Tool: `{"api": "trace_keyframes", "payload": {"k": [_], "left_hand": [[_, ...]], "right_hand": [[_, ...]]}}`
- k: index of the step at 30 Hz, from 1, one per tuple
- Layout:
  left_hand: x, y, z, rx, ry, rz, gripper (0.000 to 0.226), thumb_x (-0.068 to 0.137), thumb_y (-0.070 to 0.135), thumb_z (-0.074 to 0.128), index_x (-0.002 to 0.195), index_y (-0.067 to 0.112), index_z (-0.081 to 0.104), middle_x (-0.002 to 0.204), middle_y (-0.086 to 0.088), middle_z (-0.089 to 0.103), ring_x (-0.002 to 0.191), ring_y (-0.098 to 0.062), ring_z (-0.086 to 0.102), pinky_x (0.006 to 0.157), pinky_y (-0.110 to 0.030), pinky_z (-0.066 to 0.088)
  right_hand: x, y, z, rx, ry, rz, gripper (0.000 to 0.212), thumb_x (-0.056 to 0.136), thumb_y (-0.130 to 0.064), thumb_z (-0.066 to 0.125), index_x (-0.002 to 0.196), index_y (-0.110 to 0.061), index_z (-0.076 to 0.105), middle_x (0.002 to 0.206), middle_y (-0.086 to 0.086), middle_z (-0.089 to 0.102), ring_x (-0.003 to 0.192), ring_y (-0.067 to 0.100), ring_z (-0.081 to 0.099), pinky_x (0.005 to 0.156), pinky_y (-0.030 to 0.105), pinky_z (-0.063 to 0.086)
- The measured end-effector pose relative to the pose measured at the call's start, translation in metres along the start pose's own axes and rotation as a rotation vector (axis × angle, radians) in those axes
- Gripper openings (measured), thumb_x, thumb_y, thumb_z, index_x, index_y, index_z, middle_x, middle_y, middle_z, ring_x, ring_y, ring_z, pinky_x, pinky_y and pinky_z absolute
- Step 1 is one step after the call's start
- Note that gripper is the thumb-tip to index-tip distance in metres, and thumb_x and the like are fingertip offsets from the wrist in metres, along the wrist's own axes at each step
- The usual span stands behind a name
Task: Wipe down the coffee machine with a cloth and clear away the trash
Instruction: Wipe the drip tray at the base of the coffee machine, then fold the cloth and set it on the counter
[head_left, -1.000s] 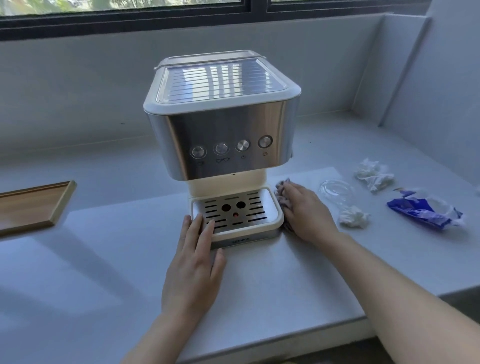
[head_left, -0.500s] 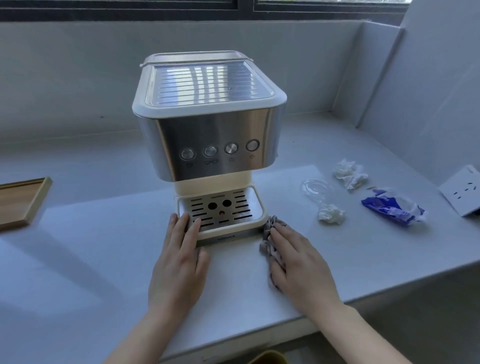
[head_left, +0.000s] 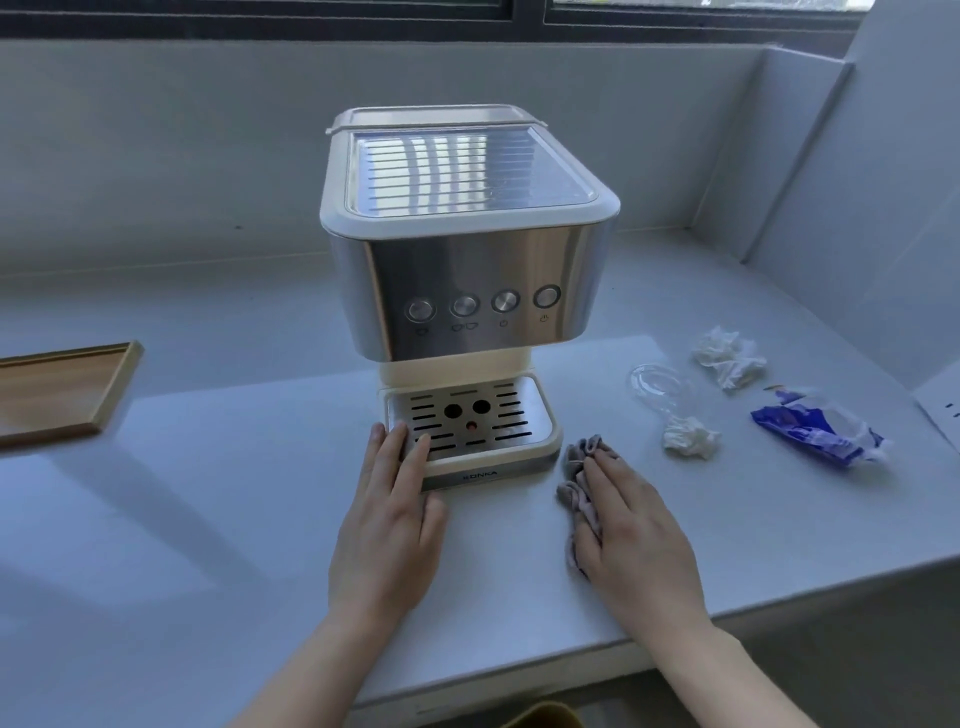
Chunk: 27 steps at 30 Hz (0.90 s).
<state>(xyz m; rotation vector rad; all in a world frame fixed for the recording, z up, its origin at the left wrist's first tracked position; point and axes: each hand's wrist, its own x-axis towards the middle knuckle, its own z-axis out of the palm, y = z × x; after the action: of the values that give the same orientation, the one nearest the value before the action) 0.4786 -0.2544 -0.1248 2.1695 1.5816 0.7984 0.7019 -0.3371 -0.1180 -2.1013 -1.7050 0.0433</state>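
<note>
Cloth (head_left: 579, 493) lies bunched on the tabletop (head_left: 208, 519) just right of the coffee machine (head_left: 467, 270), pinned flat under the right hand (head_left: 636, 530), fingers extended rather than gripping. Left hand (head_left: 387, 525) rests open against the drip tray (head_left: 470, 423), likely to steady the machine. Crumpled tissues (head_left: 727, 358) and a blue wrapper (head_left: 815, 434) wait farther right.

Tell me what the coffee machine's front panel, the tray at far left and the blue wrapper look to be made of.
Front panel: brushed metal, probably stainless steel; it has a streaky sheen.
Tray: wood or wood-look, with visible grain and a matte finish.
Blue wrapper: thin plastic film, crinkled and glossy.
</note>
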Motion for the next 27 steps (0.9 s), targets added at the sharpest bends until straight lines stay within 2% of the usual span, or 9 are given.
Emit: {"api": "trace_keyframes", "payload": {"k": [3, 6, 8, 12, 14, 18, 21, 24, 27], "left_hand": [[0.000, 0.000, -0.002, -0.038, -0.012, -0.011, 0.062, 0.090, 0.035, 0.027, 0.151, 0.027, 0.032, 0.164, 0.014, 0.010, 0.147, 0.006, -0.010, 0.118, -0.024, 0.012], [0.000, 0.002, -0.005, -0.092, -0.018, -0.025, 0.060, 0.091, 0.034, 0.027, 0.150, 0.028, 0.035, 0.163, 0.016, 0.012, 0.146, 0.007, -0.008, 0.120, -0.024, 0.012], [0.001, 0.001, -0.006, -0.125, -0.021, -0.035, 0.058, 0.092, 0.034, 0.027, 0.149, 0.029, 0.037, 0.160, 0.020, 0.013, 0.146, 0.009, -0.006, 0.121, -0.024, 0.013], [0.002, -0.002, -0.007, -0.177, -0.006, -0.037, 0.056, 0.092, 0.032, 0.028, 0.147, 0.027, 0.042, 0.157, 0.022, 0.018, 0.145, 0.011, -0.001, 0.116, -0.010, 0.006], [0.002, -0.003, -0.006, -0.207, 0.007, -0.043, 0.055, 0.093, 0.032, 0.028, 0.146, 0.027, 0.043, 0.155, 0.023, 0.018, 0.145, 0.011, 0.001, 0.111, -0.003, 0.002], [0.000, -0.004, -0.012, -0.298, 0.004, -0.042, 0.057, 0.092, 0.036, 0.027, 0.144, 0.025, 0.046, 0.156, 0.020, 0.024, 0.146, 0.010, 0.007, 0.111, -0.002, 0.005], [-0.001, -0.002, -0.028, -0.431, 0.009, -0.067, 0.052, 0.089, 0.026, 0.036, 0.140, 0.029, 0.049, 0.155, 0.014, 0.032, 0.144, 0.007, 0.020, 0.109, -0.003, 0.012], [-0.012, -0.012, -0.056, -0.489, 0.022, -0.031, 0.055, 0.082, 0.030, 0.043, 0.137, 0.030, 0.052, 0.150, 0.015, 0.040, 0.139, 0.003, 0.033, 0.111, -0.009, 0.023], [-0.033, -0.034, -0.075, -0.414, -0.153, 0.095, 0.072, 0.069, 0.031, 0.051, 0.140, 0.033, 0.049, 0.149, 0.023, 0.037, 0.138, 0.007, 0.033, 0.110, -0.011, 0.028]], "right_hand": [[-0.006, -0.018, 0.007, 0.015, 0.046, -0.077, 0.046, 0.086, -0.017, 0.066, 0.131, -0.005, 0.061, 0.141, 0.010, 0.056, 0.129, 0.028, 0.054, 0.105, 0.041, 0.046], [-0.013, -0.037, 0.011, 0.001, 0.102, -0.129, 0.046, 0.087, -0.027, 0.047, 0.123, -0.005, 0.066, 0.129, 0.010, 0.064, 0.121, 0.028, 0.060, 0.101, 0.041, 0.050], [-0.016, -0.048, 0.014, 0.018, 0.111, -0.150, 0.049, 0.084, -0.030, 0.044, 0.120, -0.006, 0.068, 0.126, 0.009, 0.066, 0.116, 0.028, 0.063, 0.099, 0.038, 0.050], [-0.017, -0.069, 0.025, 0.045, 0.123, -0.232, 0.045, 0.081, -0.027, 0.048, 0.116, -0.008, 0.069, 0.121, 0.006, 0.069, 0.111, 0.026, 0.065, 0.101, 0.028, 0.039], [-0.017, -0.079, 0.029, 0.073, 0.091, -0.249, 0.045, 0.079, -0.025, 0.054, 0.118, -0.010, 0.068, 0.123, 0.004, 0.067, 0.112, 0.023, 0.063, 0.102, 0.025, 0.035], [-0.017, -0.092, 0.035, 0.116, 0.013, -0.231, 0.058, 0.064, -0.012, 0.077, 0.121, -0.014, 0.068, 0.126, 0.000, 0.066, 0.116, 0.017, 0.058, 0.101, 0.024, 0.036], [-0.015, -0.104, 0.032, 0.167, -0.071, -0.287, 0.057, 0.069, -0.014, 0.071, 0.126, -0.018, 0.065, 0.131, -0.005, 0.063, 0.120, 0.014, 0.057, 0.102, 0.027, 0.040], [-0.005, -0.115, 0.023, 0.321, -0.236, -0.377, 0.056, 0.083, -0.021, 0.063, 0.138, -0.023, 0.053, 0.139, -0.009, 0.056, 0.126, 0.013, 0.053, 0.103, 0.033, 0.042], [0.002, -0.115, 0.011, 0.393, -0.329, -0.429, 0.068, 0.082, -0.028, 0.069, 0.145, -0.026, 0.044, 0.153, -0.010, 0.040, 0.138, 0.009, 0.038, 0.112, 0.030, 0.033]]}}
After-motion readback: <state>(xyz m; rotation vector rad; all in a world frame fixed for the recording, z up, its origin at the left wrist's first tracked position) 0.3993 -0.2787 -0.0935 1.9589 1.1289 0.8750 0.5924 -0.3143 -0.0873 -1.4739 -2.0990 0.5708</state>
